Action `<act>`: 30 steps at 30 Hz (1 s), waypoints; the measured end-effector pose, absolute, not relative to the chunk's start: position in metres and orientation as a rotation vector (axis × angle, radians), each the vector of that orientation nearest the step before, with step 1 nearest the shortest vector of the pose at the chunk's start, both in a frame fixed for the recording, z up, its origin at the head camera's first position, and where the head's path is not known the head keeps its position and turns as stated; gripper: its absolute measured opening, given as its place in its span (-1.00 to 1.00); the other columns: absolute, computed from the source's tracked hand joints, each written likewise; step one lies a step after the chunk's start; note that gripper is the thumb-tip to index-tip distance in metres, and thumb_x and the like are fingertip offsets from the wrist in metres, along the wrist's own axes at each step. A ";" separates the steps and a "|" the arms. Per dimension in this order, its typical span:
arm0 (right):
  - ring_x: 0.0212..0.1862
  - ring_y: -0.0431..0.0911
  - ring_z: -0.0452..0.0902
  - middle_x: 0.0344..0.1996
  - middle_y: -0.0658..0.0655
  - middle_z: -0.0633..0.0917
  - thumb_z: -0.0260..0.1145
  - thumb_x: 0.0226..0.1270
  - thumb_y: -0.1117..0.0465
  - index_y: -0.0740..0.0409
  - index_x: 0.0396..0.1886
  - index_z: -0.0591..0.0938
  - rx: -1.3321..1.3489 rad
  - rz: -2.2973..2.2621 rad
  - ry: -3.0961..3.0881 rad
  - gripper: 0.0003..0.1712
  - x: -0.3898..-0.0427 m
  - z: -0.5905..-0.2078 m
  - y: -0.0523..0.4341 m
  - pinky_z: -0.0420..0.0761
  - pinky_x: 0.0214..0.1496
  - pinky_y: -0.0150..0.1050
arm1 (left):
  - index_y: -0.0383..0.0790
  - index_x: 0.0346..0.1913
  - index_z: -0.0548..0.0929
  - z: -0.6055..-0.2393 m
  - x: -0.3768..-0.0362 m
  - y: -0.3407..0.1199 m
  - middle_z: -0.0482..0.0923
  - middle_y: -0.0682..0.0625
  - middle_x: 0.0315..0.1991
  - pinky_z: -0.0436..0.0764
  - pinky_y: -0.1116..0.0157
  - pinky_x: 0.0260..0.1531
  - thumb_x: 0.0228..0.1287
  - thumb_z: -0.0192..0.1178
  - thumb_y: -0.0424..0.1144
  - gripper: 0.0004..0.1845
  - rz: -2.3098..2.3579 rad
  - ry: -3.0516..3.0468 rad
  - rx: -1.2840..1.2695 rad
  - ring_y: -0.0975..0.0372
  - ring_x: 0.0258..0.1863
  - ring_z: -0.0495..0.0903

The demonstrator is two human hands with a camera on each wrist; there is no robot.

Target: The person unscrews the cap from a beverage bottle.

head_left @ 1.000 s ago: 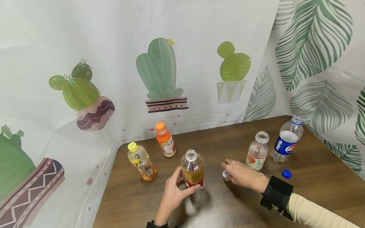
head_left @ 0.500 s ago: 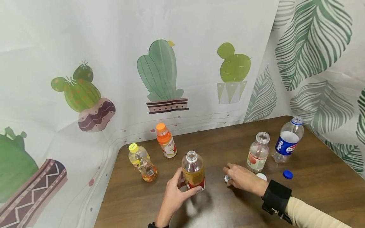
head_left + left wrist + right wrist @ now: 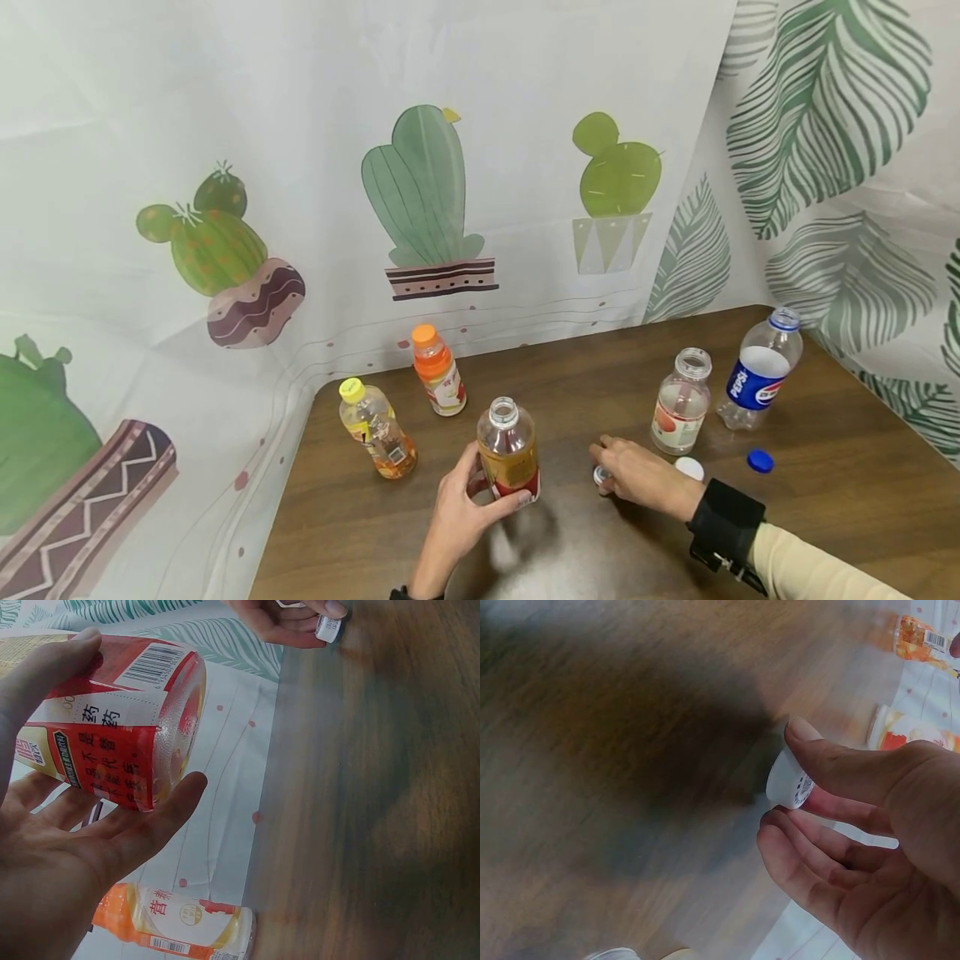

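We gripped the open-mouthed bottle (image 3: 510, 460) in our left hand (image 3: 459, 502), its long axis roughly upright — while our right hand (image 3: 639, 477), well apart on that hand's right, pinched a white cap (image 3: 788, 780) between thumb and fingers, lower than the bottle's mouth

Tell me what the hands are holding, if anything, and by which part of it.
The left hand holds the uncapped red-and-gold bottle around its lower body, near the base. The right hand pinches a white cap by its edge.
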State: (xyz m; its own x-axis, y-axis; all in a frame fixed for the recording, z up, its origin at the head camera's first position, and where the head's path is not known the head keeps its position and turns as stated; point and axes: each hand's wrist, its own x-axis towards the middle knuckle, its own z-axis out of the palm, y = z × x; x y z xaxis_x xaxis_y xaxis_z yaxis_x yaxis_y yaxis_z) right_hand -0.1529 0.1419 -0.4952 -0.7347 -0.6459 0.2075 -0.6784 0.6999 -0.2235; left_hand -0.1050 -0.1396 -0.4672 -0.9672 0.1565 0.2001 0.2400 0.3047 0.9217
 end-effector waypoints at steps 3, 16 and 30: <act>-0.43 -0.15 0.47 -0.42 0.02 0.52 0.57 -0.09 0.28 0.16 -0.37 0.54 1.078 0.466 -2.819 -0.64 -0.152 -0.495 0.142 0.53 -0.43 -0.26 | 0.18 0.16 0.52 -0.469 -0.105 -0.140 0.68 0.08 0.03 0.67 0.33 -0.01 -0.07 0.59 -0.09 -0.33 -1.788 -2.470 -0.378 0.24 -0.01 0.68; -0.44 -0.23 0.45 -0.45 -0.02 0.53 0.57 -0.05 0.27 0.12 -0.42 0.54 1.058 0.532 -2.847 -0.68 -0.149 -0.495 0.145 0.49 -0.45 -0.32 | 0.19 0.17 0.51 -0.469 -0.106 -0.140 0.68 0.08 0.04 0.67 0.34 -0.02 -0.05 0.58 -0.08 -0.33 -1.776 -2.493 -0.383 0.24 0.00 0.68; -0.37 -0.17 0.58 -0.34 0.03 0.59 0.44 0.25 0.15 0.15 -0.27 0.58 0.959 0.614 -2.778 -0.78 -0.142 -0.426 0.139 0.58 -0.39 -0.33 | 0.16 0.17 0.50 -0.468 -0.107 -0.136 0.67 0.07 0.05 0.67 0.33 0.00 -0.05 0.58 -0.06 -0.32 -1.778 -2.492 -0.390 0.25 0.00 0.67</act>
